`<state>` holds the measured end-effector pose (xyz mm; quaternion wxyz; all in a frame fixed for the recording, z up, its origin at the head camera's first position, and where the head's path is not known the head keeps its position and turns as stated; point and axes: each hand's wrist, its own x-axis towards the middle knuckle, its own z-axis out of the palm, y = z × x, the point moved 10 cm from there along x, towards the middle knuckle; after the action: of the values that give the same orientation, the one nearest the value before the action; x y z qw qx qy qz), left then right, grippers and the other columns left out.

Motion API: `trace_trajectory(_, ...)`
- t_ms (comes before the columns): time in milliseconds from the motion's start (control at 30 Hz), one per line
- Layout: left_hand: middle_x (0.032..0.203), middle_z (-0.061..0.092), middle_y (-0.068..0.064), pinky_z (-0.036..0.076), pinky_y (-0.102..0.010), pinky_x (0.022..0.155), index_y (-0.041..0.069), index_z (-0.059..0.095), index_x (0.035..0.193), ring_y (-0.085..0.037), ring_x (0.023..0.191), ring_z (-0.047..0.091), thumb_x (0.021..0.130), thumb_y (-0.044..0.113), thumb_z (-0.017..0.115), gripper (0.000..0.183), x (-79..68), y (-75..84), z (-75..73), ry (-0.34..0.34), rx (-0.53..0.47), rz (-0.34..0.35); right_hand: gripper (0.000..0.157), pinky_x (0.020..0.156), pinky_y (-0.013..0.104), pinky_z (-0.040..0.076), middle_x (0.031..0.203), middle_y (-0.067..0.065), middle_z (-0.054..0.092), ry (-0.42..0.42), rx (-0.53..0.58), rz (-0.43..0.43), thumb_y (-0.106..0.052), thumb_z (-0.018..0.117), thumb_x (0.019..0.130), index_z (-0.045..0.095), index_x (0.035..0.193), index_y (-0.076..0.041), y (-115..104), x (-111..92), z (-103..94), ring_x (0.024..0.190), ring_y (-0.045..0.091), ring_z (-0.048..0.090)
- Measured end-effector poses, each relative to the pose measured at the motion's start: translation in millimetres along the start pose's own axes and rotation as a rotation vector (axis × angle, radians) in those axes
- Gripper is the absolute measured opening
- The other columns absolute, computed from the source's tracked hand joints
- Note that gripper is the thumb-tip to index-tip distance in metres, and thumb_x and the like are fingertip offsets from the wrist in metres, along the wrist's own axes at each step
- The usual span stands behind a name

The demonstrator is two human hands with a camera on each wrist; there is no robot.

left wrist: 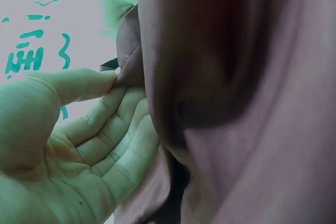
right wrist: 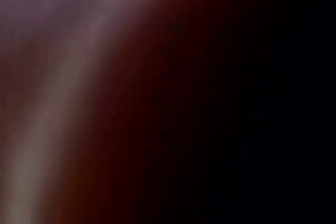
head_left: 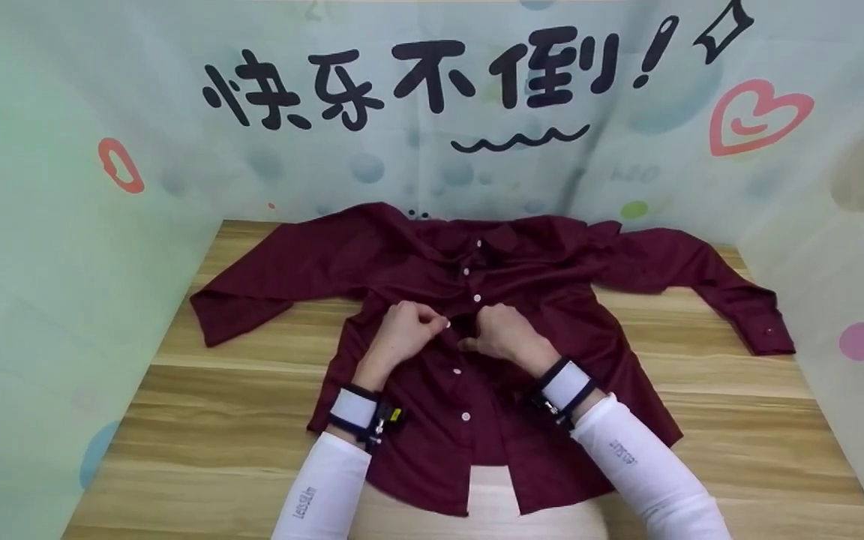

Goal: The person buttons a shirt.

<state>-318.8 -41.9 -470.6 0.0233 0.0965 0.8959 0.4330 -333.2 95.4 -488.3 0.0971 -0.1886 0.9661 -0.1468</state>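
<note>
A dark maroon long-sleeved shirt [head_left: 432,442] lies front up on the table, with white buttons down its front. My left hand [head_left: 403,330] pinches the edge of the left front panel between thumb and fingertips, right at a white button [head_left: 447,324]. In the left wrist view, the thumb of that left hand [left wrist: 79,145] presses the lifted maroon cloth [left wrist: 131,51] against the fingers. Facing it across a dark gap in the cloth, my right hand [head_left: 507,334] holds the other front edge with curled fingers. Its fingertips are partly hidden. Dark, blurred cloth fills the right wrist view.
The wood-grain table [head_left: 207,420] shows on both sides of the shirt. One sleeve [head_left: 274,270] stretches left, the other sleeve [head_left: 702,270] right. A printed curtain [head_left: 432,165] stands behind the table and along its sides. Buttons [head_left: 465,416] run below the hands.
</note>
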Motion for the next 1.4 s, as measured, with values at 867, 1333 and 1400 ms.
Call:
trace_trajectory(867, 0.085, 0.075, -0.001, 0.053, -0.033, 0.076, 0.009, 0.082, 0.090, -0.017, 0.079, 0.065, 0.091, 0.023, 0.074, 0.016, -1.5, -8.0, -5.2, 0.024, -0.031, -0.038, 0.011, 0.076, 0.038, 0.057, 0.085, 0.007, 0.075, 0.093, 0.354, 0.032, -0.008, 0.069, 0.089, 0.080, 0.089, -0.004, 27.3, -14.4, -9.1, 0.077, 0.024, 0.070)
trace_trajectory(1333, 0.096, 0.077, -0.007, 0.055, -0.039, 0.083, 0.006, 0.081, 0.095, -0.025, 0.091, 0.071, 0.091, 0.018, 0.070, 0.017, -1.0, 5.3, 5.7, 0.004, -0.003, 0.013, 0.017, 0.072, 0.028, 0.058, 0.092, 0.001, 0.068, 0.137, 1.250, 0.204, -0.008, 0.068, 0.098, 0.072, 0.105, 0.007, 70.8, -22.7, 2.4, 0.081, 0.012, 0.066)
trace_trajectory(1400, 0.097, 0.077, -0.007, 0.055, -0.038, 0.083, 0.006, 0.081, 0.096, -0.025, 0.091, 0.071, 0.090, 0.017, 0.069, 0.017, -1.4, 5.5, 6.7, 0.003, -0.008, 0.016, 0.016, 0.072, 0.026, 0.058, 0.091, 0.001, 0.067, 0.140, 1.283, 0.208, -0.008, 0.069, 0.097, 0.071, 0.104, 0.007, 69.3, -22.9, 2.6, 0.081, 0.011, 0.065)
